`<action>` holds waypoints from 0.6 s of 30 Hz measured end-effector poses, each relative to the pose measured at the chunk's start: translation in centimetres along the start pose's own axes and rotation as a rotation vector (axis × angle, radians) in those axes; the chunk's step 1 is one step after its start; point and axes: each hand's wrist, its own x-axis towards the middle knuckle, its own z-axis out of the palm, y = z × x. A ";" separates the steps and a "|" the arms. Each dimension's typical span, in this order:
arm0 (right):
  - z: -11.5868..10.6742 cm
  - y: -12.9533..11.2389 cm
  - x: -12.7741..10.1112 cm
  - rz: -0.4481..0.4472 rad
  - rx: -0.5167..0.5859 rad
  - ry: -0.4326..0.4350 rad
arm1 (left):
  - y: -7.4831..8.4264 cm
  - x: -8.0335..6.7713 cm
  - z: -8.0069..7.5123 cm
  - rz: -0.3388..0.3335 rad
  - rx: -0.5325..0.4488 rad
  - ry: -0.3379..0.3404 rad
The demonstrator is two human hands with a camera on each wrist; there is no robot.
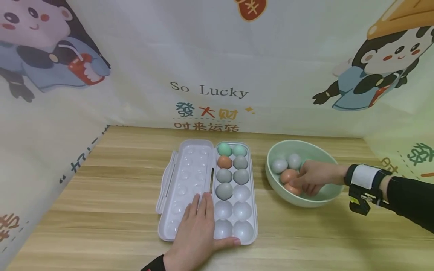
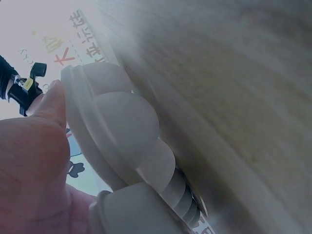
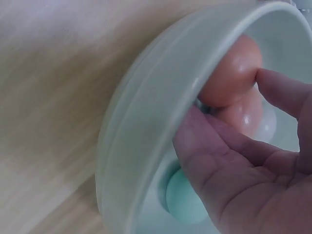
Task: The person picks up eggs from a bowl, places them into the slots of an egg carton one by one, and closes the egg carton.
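An open white egg tray point(image 1: 242, 210) lies on the wooden table, its lid point(image 1: 184, 177) folded out to the left. The tray's far cups hold several eggs: green point(image 1: 224, 149), orange point(image 1: 224, 162) and grey point(image 1: 224, 191). My left hand point(image 1: 196, 229) rests flat on the tray's near end, fingers straight and thumb along the front edge; the left wrist view shows that thumb point(image 2: 34, 161) against the tray point(image 2: 122, 122). My right hand point(image 1: 313, 178) reaches into a pale green bowl point(image 1: 305, 201). Thumb and fingertip pinch an orange egg point(image 3: 229, 73) lying beside a second orange one.
The bowl also holds two grey eggs point(image 1: 279, 165) and a green egg point(image 3: 183, 200) under my palm. Printed cloth walls stand behind and on both sides of the table. Bare wood point(image 1: 118, 195) lies left of the tray and in front of it.
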 end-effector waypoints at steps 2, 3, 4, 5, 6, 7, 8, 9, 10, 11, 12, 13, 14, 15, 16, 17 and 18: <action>0.1 -0.1 0.1 0.012 0.029 -0.006 | 0.1 -0.1 0.0 -0.001 -0.004 0.000; 0.2 -0.2 0.1 0.010 0.036 -0.010 | 0.1 -0.1 0.0 -0.003 -0.004 0.000; 0.3 -0.3 0.2 0.007 0.040 -0.014 | 0.1 -0.1 0.0 -0.004 -0.003 0.002; 0.3 -0.4 0.3 0.002 0.038 -0.017 | 0.0 -0.1 0.0 -0.004 -0.002 0.003; 0.3 -0.5 0.3 -0.004 0.034 -0.018 | 0.0 -0.2 0.0 -0.003 -0.001 0.005; 0.3 -0.6 0.3 -0.005 0.024 -0.018 | 0.0 -0.1 0.0 -0.002 -0.002 0.008; 0.2 -0.7 0.3 -0.005 0.014 -0.015 | 0.0 -0.1 0.0 -0.001 -0.001 0.010; 0.2 -0.7 0.3 -0.004 0.000 -0.012 | 0.0 -0.1 0.0 0.001 -0.001 0.012; 0.1 -0.8 0.2 -0.002 -0.009 -0.008 | 0.0 0.0 0.1 0.003 0.001 0.014; 0.1 -0.8 0.2 -0.001 -0.014 -0.005 | 0.0 0.0 0.1 0.004 0.003 0.014; 0.1 -0.8 0.1 0.002 -0.015 -0.002 | 0.0 0.0 0.1 0.004 0.006 0.015; 0.2 -0.8 0.1 0.006 -0.016 0.001 | 0.0 0.0 0.1 0.004 0.008 0.013; 0.2 -0.8 0.1 0.005 -0.015 0.004 | 0.0 0.0 0.1 0.004 0.010 0.012; 0.3 -0.8 0.1 0.003 -0.014 0.006 | 0.1 0.0 0.1 0.003 0.010 0.009; 0.4 -0.8 0.1 0.003 -0.014 0.011 | 0.1 0.0 0.1 0.003 0.009 0.007; 0.5 -0.8 0.1 0.004 -0.015 0.014 | 0.1 0.0 0.1 0.002 0.006 0.004; 0.5 -0.8 0.1 0.006 -0.015 0.019 | 0.1 0.1 0.1 0.003 0.004 0.001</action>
